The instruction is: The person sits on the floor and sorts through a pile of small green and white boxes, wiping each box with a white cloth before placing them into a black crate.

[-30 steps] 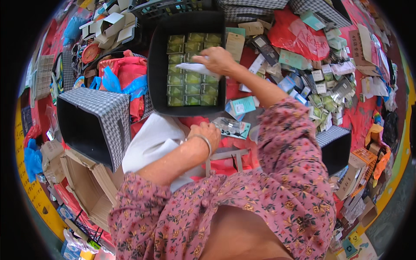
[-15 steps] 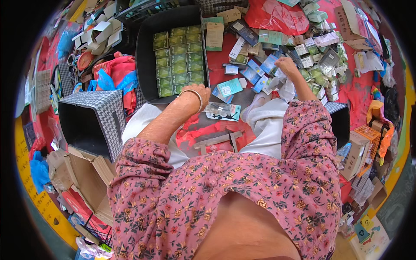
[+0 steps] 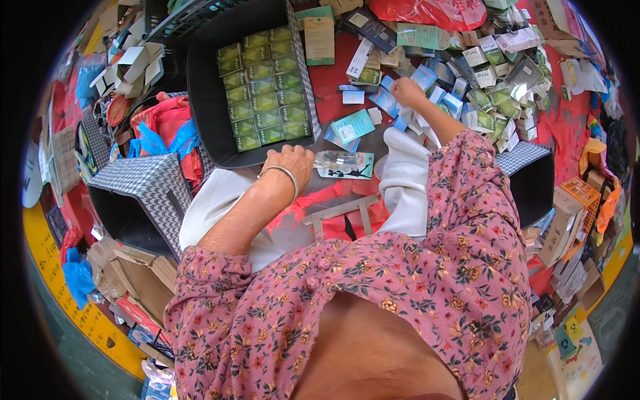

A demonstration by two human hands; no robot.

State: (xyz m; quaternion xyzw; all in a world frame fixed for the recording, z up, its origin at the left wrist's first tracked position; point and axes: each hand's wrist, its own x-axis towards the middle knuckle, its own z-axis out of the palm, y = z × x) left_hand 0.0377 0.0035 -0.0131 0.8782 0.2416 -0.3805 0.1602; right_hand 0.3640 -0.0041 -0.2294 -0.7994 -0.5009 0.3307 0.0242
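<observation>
My left hand (image 3: pixel 291 167), with a bracelet at the wrist, is closed beside the near right corner of a black-lined storage box (image 3: pixel 207 100). Its curled fingers hide whatever may be in them. Rows of small green cartons (image 3: pixel 267 87) fill part of that box. Right by the fingers, a clear plastic container (image 3: pixel 335 161) lies over a teal-and-white card (image 3: pixel 363 167). My right hand (image 3: pixel 407 92) reaches farther out, fingers curled, among blue-and-white cartons (image 3: pixel 385 100); what it grips cannot be made out. A teal carton (image 3: pixel 353 125) lies between the hands.
Loose cartons (image 3: pixel 497 100) heap at the far right, near a red plastic bag (image 3: pixel 430 12). Checked storage boxes with dark insides (image 3: pixel 143 193) (image 3: pixel 530 180) stand on both sides. Cardboard (image 3: pixel 137 273) lies at left; an orange basket (image 3: pixel 583 210) is at right.
My left hand has come off the box's near corner, shifting nearer to me beside the clear container. My right hand has moved left over the blue cartons. The whole view has shifted slightly.
</observation>
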